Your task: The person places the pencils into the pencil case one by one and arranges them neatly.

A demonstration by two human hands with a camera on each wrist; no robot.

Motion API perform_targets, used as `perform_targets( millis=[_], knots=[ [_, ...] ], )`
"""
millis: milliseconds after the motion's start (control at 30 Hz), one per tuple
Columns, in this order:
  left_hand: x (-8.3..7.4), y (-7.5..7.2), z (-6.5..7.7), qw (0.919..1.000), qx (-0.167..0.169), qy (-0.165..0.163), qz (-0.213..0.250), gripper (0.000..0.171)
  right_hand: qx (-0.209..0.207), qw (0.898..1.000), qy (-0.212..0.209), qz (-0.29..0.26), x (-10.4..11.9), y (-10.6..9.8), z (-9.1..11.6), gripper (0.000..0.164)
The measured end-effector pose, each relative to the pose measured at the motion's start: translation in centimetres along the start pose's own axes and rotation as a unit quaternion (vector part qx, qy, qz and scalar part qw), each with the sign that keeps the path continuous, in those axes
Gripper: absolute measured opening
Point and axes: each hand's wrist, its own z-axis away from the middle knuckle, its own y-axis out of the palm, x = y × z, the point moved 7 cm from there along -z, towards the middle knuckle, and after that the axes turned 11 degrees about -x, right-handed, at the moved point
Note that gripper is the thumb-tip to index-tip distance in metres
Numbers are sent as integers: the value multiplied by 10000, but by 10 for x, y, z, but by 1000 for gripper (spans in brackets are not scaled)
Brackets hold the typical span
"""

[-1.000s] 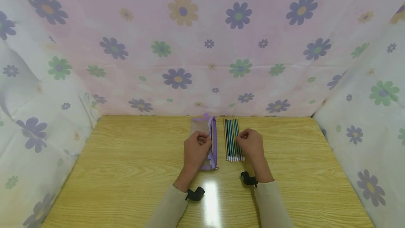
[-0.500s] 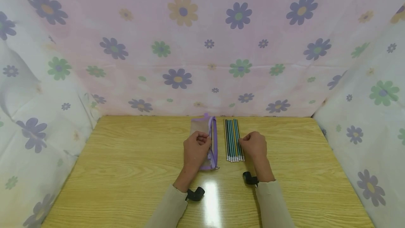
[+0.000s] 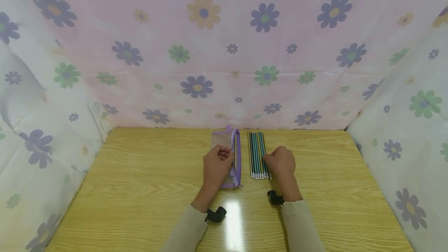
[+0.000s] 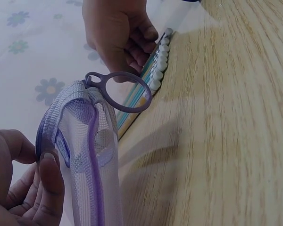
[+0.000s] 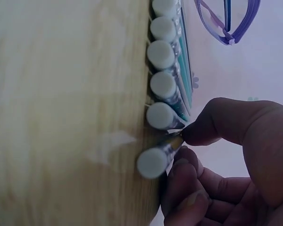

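Big wooden table [image 3: 140, 189], lots of bare room left and right, flowery cloth wall [image 3: 224, 49] close behind. Mesh pencil pouch [image 3: 231, 154] near the middle, mouth pinched open by left hand [image 3: 217, 166]. Row of pencils [image 3: 257, 154] just beside, white erasers near. Right hand [image 3: 281, 162] pinching the outermost pencil [image 5: 155, 160] by its eraser end. Could slip and roll from such a small grip. Could bump the neighbours crooked. Could snag on the pouch ring [image 4: 125, 92].
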Motion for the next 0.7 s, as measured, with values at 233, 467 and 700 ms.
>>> perform_targets(
  millis=[233,467,700],
  knots=[
    [0,0,1,10000,35,-20,19,5,-22,9996,56,273,1,-2,1,50],
    [1,0,1,10000,46,-30,64,7,33,9996,53,273,0,-1,0,52],
    [0,1,2,10000,70,-20,51,5,201,9996,161,78,0,-4,0,52]
  ],
)
